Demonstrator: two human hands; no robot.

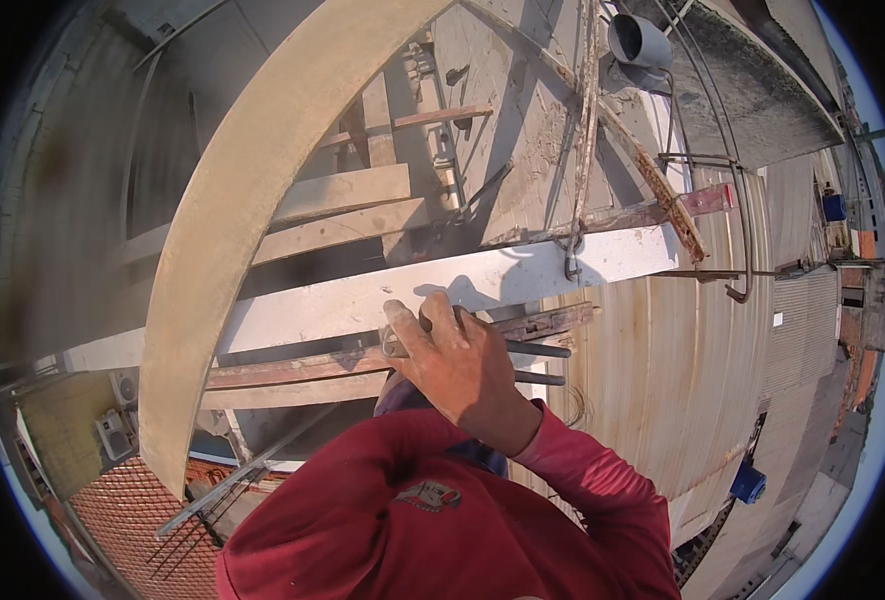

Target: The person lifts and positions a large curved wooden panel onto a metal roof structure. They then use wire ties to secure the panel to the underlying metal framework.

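Note:
My right hand (462, 372) is at the middle of the view, its red sleeve coming in from the lower right. Its fingers curl round a tool that looks like a pair of pincers (540, 350). Two dark handles stick out to the right of the hand, and a metal loop shows at its left by the thumb. The fingertips lie over the near edge of a long white beam (352, 305), which bears a hand shadow. Of my left arm only a red sleeve (312, 490) appears; the left hand is out of sight.
A broad curved beige panel (222, 210) arches across the left. Wooden planks (347, 190) lie beyond the beam. A hooked rusty rod (584, 130) crosses the beam's right part. Metal roofing (662, 380) spreads at right; tiled roofing (132, 520) lies far below at left.

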